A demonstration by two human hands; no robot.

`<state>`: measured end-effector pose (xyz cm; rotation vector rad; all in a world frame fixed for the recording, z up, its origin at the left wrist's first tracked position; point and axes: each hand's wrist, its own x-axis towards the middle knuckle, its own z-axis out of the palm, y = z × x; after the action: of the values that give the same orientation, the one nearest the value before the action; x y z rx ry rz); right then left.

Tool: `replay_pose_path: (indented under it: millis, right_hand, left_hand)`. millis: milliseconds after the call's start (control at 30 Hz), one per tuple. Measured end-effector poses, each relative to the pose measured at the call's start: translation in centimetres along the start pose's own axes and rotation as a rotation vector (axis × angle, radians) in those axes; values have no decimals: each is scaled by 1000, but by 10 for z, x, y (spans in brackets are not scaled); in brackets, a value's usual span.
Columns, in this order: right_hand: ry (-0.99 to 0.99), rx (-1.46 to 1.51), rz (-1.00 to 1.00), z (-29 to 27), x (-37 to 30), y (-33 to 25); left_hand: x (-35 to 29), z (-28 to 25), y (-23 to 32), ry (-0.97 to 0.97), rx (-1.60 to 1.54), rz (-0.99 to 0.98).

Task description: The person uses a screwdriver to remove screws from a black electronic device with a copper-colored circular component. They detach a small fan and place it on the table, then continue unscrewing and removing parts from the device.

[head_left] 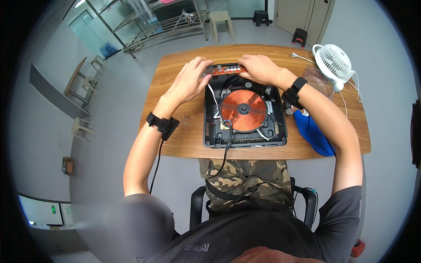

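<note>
An opened induction cooker base (210, 139) in black plastic lies on the wooden table in front of me. Inside it sits a round copper coil (232, 101) with a dark centre. At the far edge of the base is a narrow orange-red circuit board (226, 70) with small parts on it. My left hand (193, 79) grips the board's left end between thumb and fingers. The board's right end is pinched by my right hand (259, 69). A white wire (212, 93) runs down from near the left end, and a black cord (226, 151) hangs over the table's near edge.
Small screws (184, 120) lie left of the base. Right of it are a blue cloth (311, 131) and a tool handle (288, 108), partly hidden by my arm. A white fan (334, 63) with its cord stands at the table's far right. Metal shelving (162, 33) stands beyond.
</note>
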<state>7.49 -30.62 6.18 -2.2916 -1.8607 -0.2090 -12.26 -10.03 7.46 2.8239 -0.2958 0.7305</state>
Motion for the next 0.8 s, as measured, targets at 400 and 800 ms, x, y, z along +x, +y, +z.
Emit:
replay_pose_path:
  millis: [400, 800]
  right_hand:
    - [-52, 144, 34, 36, 11, -24]
    - [-377, 302, 51, 53, -3, -58]
  left_hand:
    - [-63, 26, 13, -418, -111, 35]
    - [-68, 64, 24, -484, -147, -204]
